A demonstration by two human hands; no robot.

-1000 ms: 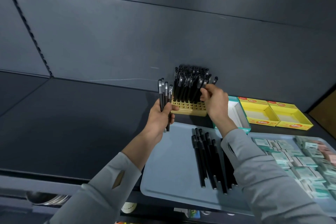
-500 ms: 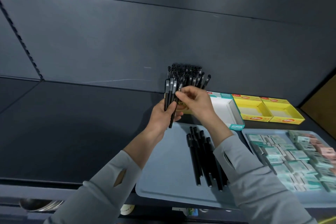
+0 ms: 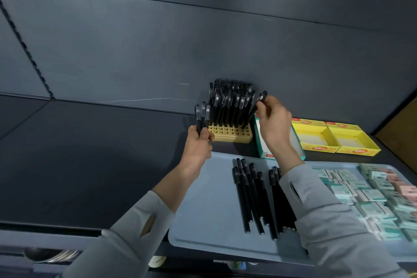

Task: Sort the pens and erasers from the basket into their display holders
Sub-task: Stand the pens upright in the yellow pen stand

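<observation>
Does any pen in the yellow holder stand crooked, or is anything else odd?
One pen at the right end of the holder leans right while the other pens stand upright. The right hand pinches its top, so it is likely just being placed. Nothing looks spilled or damaged.

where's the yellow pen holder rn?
Head view, centre: the yellow pen holder stands against the back wall, between the left hand, which grips pens, and the teal-rimmed box.
</observation>
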